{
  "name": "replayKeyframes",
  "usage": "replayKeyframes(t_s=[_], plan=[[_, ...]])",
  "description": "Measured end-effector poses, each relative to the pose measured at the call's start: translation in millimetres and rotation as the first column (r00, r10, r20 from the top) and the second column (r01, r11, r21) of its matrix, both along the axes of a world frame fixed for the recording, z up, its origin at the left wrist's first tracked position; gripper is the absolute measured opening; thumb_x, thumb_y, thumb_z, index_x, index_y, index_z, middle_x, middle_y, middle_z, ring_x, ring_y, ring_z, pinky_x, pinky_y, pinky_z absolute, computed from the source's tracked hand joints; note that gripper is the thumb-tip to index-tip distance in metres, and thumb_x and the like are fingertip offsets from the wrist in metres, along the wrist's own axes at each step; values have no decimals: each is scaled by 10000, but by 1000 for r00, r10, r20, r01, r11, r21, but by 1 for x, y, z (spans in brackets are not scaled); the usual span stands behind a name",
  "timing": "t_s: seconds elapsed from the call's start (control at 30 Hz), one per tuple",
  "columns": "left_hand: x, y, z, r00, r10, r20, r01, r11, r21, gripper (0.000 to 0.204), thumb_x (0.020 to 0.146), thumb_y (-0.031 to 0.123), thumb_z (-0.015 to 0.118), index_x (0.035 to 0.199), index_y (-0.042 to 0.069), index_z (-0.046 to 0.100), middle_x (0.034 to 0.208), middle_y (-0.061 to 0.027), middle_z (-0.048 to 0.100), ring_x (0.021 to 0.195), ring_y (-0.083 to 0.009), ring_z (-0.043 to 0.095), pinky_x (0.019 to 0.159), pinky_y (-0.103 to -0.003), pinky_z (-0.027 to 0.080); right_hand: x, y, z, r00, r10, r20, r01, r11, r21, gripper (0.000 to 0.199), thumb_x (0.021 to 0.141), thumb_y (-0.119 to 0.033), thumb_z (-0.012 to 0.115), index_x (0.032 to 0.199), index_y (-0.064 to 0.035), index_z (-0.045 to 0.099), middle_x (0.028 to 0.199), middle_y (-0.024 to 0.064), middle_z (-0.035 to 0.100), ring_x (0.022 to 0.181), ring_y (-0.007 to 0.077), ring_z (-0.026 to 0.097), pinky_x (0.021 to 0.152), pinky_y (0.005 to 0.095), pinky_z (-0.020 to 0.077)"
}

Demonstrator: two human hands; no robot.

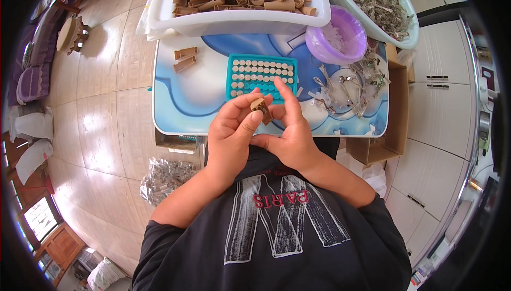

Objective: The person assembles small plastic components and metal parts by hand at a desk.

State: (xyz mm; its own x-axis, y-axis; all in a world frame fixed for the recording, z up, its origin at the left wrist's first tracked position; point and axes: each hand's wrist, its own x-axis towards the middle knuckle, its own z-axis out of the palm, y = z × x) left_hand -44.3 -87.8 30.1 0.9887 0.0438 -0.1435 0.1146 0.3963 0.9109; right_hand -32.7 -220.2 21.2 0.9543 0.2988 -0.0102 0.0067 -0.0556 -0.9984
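Above the table's near edge, my left hand point(230, 134) pinches a small brown plastic casing point(265, 115) between thumb and fingers. The casing is tilted, with a round tan end toward the upper left and a dark hollow side showing. Close on its right is my right hand point(293, 138), its index finger stretched up and its thumb reaching left below the casing. Some of its fingers sit behind or against the casing; contact is hard to make out. Just beyond both hands lies a teal tray point(230, 81) with rows of round whitish pieces, partly covered by my fingers.
A white bin point(239, 23) heaped with brown casings stands at the far side. Two brown casings point(185, 59) lie at the table's left. On the right are a purple basket point(351, 51), a pile of wired parts point(348, 89) and a pale tub point(412, 30) of similar parts.
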Motion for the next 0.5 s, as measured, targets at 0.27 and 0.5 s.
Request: replayKeyframes(t_s=[0.27, 0.5], plan=[[-1, 11, 0, 990, 28, -140, -45, 992, -115, 274, 932, 121, 517, 1161, -29, 500, 1077, -153, 613, 964, -192, 610, 845, -316, 500, -2, -12, 1, 977, -5, 212, 36, 990, -139, 545, 718, 7, 683, 1210, -58, 458, 739, 40, 628, 733, 201, 584, 718, 326, 429], [0, 11, 0, 975, -10, -223, -21, 991, -133, 293, 937, 161, 517, 1161, -27, 508, 1045, -146, 621, 907, -188, 624, 802, -317, 524, 5, -12, 4, 906, 41, 421, 60, 973, -224, 269, 714, -2, 676, 959, -88, 607, 712, 15, 596, 668, 216, 558, 649, 328, 399]])
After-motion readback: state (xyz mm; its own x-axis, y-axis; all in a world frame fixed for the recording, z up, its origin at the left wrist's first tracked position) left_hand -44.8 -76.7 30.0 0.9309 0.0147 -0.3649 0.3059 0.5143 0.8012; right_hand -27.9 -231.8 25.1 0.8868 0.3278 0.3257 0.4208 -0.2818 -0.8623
